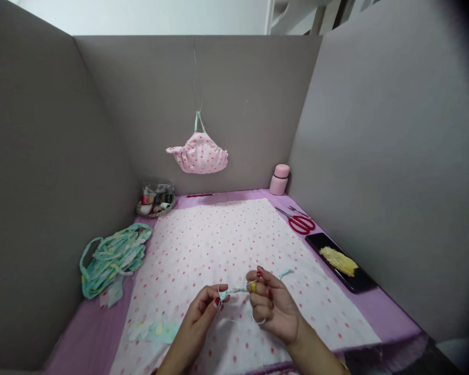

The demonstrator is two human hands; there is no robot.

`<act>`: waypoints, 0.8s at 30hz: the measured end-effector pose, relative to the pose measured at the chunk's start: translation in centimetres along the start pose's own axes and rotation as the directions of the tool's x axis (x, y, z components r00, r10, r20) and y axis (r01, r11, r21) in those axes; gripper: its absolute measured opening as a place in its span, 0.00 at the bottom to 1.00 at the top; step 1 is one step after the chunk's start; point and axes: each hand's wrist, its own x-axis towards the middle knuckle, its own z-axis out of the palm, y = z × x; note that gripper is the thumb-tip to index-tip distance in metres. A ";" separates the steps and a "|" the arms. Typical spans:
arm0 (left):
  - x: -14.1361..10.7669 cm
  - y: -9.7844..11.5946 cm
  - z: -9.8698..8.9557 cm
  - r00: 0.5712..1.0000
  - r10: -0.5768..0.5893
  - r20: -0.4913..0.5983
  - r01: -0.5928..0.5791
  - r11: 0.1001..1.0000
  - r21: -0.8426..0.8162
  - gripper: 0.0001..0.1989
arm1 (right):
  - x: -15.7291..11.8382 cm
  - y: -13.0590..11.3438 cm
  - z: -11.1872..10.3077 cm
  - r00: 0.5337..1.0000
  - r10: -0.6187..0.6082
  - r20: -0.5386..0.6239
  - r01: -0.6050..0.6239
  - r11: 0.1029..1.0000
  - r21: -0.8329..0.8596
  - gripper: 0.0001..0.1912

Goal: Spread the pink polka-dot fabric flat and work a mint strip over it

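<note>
Near the front of the spotted pink-white cloth (219, 234), my left hand (204, 311) pinches a small pale green fabric strip (223, 295) with white thread at it. The strip runs, bunched and narrow, across to my right hand (272, 307), whose fingers are curled round the strip and thread, with a yellow band on one finger. A green end (286, 273) shows beyond my right hand. Another pale green strip (162, 332) lies flat on the cloth, left of my left wrist. Whether a needle is held is too small to tell.
Green fabric strips (115, 258) lie piled at the left, near a basket of thread spools (155, 200). A spotted pink fabric piece (202, 153) hangs at the back. At the right are a pink bottle (279, 180), red scissors (301, 224) and a black phone (342, 263). Grey panels surround the table.
</note>
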 end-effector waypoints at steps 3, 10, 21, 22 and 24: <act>-0.1 0.0 -0.1 0.996 -0.050 -0.071 0.043 0.995 -0.095 0.10 | -0.7 -0.6 0.7 0.989 -0.151 -0.002 0.150 0.987 -0.060 0.15; -0.3 0.0 -1.0 0.967 -0.177 -0.185 0.105 0.933 -0.345 0.11 | -3.0 -4.3 1.8 0.914 -0.395 -0.094 0.356 0.890 -0.284 0.11; -0.8 0.3 -1.3 0.977 -0.178 -0.118 0.109 0.891 -0.440 0.12 | -4.5 -4.4 0.8 0.847 -0.507 -0.162 0.456 0.848 -0.269 0.30; -0.9 0.4 -1.3 0.973 -0.190 -0.128 0.113 0.885 -0.452 0.13 | -4.5 -4.3 0.6 0.828 -0.535 -0.166 0.483 0.832 -0.274 0.29; -1.0 0.6 -1.3 0.967 -0.205 -0.153 0.112 0.876 -0.468 0.13 | -4.5 -4.0 0.1 0.784 -0.593 -0.182 0.534 0.794 -0.290 0.28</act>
